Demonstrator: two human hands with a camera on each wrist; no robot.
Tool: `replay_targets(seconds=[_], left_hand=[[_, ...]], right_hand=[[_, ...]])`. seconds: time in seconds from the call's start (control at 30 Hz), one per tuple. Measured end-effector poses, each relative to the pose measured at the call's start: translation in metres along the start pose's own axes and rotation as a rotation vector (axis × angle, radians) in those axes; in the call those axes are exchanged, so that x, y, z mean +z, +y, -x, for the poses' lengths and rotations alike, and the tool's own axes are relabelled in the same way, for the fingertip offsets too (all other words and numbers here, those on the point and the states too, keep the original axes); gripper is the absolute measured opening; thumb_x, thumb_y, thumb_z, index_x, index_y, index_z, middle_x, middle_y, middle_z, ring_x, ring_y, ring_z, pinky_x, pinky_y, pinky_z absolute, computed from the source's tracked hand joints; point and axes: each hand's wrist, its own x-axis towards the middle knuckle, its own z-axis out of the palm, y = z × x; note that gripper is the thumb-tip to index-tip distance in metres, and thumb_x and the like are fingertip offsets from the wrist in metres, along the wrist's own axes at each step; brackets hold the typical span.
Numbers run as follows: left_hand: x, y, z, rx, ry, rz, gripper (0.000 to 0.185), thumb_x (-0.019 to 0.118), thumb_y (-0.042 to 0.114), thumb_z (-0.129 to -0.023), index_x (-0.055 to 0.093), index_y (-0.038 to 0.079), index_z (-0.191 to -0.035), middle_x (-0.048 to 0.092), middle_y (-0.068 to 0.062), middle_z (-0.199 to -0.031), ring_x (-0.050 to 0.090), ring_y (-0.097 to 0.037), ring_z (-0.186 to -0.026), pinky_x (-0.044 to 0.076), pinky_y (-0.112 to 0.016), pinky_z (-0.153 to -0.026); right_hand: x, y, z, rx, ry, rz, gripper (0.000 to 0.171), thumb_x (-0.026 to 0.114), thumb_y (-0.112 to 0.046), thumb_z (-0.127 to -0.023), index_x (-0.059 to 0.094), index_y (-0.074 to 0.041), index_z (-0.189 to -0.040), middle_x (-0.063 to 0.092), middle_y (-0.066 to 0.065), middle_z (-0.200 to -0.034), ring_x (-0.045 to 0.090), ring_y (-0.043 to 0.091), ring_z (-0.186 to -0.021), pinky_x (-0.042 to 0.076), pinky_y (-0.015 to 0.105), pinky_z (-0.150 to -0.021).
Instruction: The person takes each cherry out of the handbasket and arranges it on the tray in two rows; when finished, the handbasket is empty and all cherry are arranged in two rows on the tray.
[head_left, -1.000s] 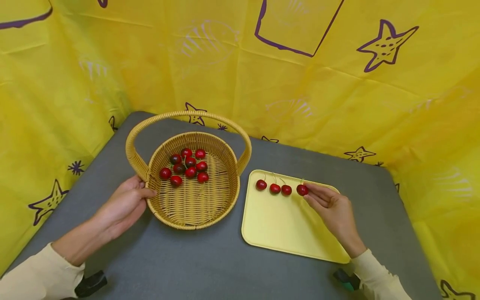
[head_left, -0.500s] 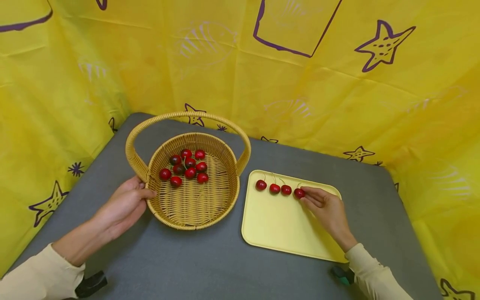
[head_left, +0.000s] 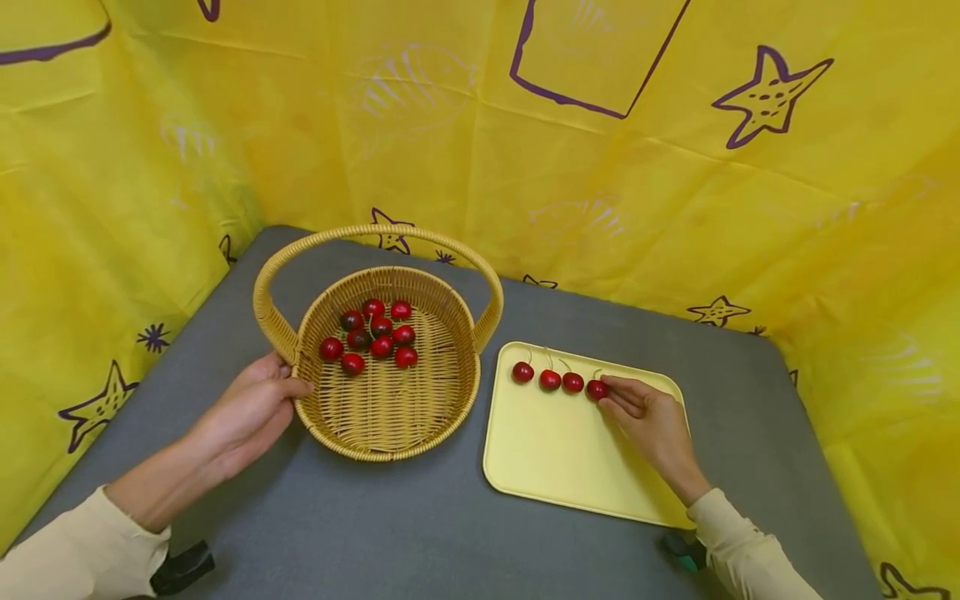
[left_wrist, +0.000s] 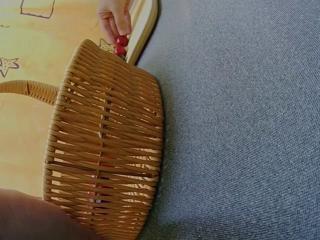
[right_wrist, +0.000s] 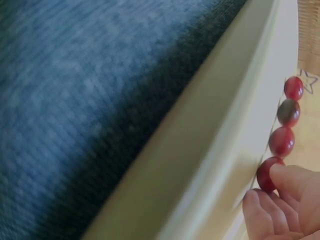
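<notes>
A round wicker basket [head_left: 390, 421] with a tall handle holds several red cherries [head_left: 372, 333] at its far left side. My left hand [head_left: 288, 379] grips the basket's left rim by the handle's base; the left wrist view shows the basket wall [left_wrist: 110, 140] close up. To the right lies a pale yellow tray [head_left: 555, 454] with a row of cherries along its far edge. My right hand [head_left: 609, 393] pinches the rightmost cherry [head_left: 597, 389], which sits on the tray beside the third cherry [head_left: 572, 382]. In the right wrist view my fingertips [right_wrist: 292, 182] touch that cherry [right_wrist: 267, 175].
Basket and tray stand on a grey table [head_left: 420, 521]. Yellow sheets [head_left: 600, 167] printed with purple stars wall in the table on the left, back and right. The tray's near half [head_left: 570, 475] is bare.
My right hand brought the fourth cherry down and left, and it now sits on the tray close to the third one. The left hand and the basket have stayed put.
</notes>
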Motion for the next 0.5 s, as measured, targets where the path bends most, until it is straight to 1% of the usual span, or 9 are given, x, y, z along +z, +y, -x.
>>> replay_targets(seconds=[0.1, 0.17, 0.27, 0.37, 0.43, 0.5], left_hand=[[0.0, 0.0, 0.0, -0.002, 0.001, 0.003, 0.079, 0.038, -0.009, -0.104, -0.01, -0.001, -0.166, -0.006, -0.016, -0.174, -0.006, -0.028, -0.159, 0.004, -0.047, -0.131], [0.001, 0.001, 0.0, -0.002, 0.005, 0.009, 0.079, 0.038, -0.009, -0.104, -0.011, -0.001, -0.166, -0.006, -0.016, -0.174, -0.006, -0.028, -0.159, 0.003, -0.046, -0.131], [0.001, 0.001, 0.0, -0.003, 0.011, 0.013, 0.079, 0.038, -0.009, -0.104, -0.011, -0.002, -0.166, -0.006, -0.017, -0.174, -0.006, -0.028, -0.159, 0.003, -0.046, -0.131], [0.001, 0.001, 0.0, -0.005, 0.01, 0.014, 0.079, 0.037, -0.01, -0.103, -0.011, -0.002, -0.166, -0.006, -0.017, -0.174, -0.006, -0.028, -0.159, 0.004, -0.046, -0.131], [0.001, 0.001, 0.0, -0.005, 0.008, 0.015, 0.079, 0.037, -0.009, -0.104, -0.011, -0.002, -0.166, -0.006, -0.017, -0.174, -0.006, -0.028, -0.159, 0.004, -0.046, -0.131], [0.0, 0.0, 0.0, -0.007, 0.007, 0.015, 0.08, 0.037, -0.009, -0.104, -0.012, -0.001, -0.166, -0.007, -0.017, -0.174, -0.006, -0.028, -0.159, 0.004, -0.047, -0.131]], right_hand=[[-0.001, -0.001, 0.001, -0.002, -0.005, -0.019, 0.042, 0.079, -0.008, -0.095, 0.07, 0.0, -0.136, 0.071, 0.02, -0.131, 0.07, 0.033, -0.119, 0.056, 0.014, -0.086], [-0.004, -0.002, 0.001, -0.007, 0.002, -0.01, 0.042, 0.079, -0.01, -0.095, 0.071, 0.0, -0.135, 0.072, 0.019, -0.131, 0.07, 0.033, -0.118, 0.056, 0.014, -0.086], [-0.01, -0.007, -0.001, -0.037, 0.028, 0.024, 0.041, 0.079, -0.011, -0.096, 0.071, 0.0, -0.134, 0.072, 0.018, -0.131, 0.071, 0.03, -0.117, 0.056, 0.014, -0.085], [-0.017, -0.019, -0.002, -0.085, 0.057, 0.048, 0.04, 0.077, -0.013, -0.097, 0.071, -0.001, -0.135, 0.072, 0.016, -0.132, 0.072, 0.022, -0.116, 0.056, 0.014, -0.085], [-0.019, -0.03, -0.002, -0.12, 0.06, 0.022, 0.039, 0.076, -0.012, -0.098, 0.071, -0.002, -0.135, 0.072, 0.014, -0.134, 0.071, 0.015, -0.116, 0.056, 0.016, -0.087], [-0.019, -0.044, -0.001, -0.152, 0.048, -0.034, 0.039, 0.075, -0.01, -0.098, 0.07, -0.005, -0.137, 0.071, 0.014, -0.136, 0.07, 0.01, -0.117, 0.057, 0.018, -0.089]])
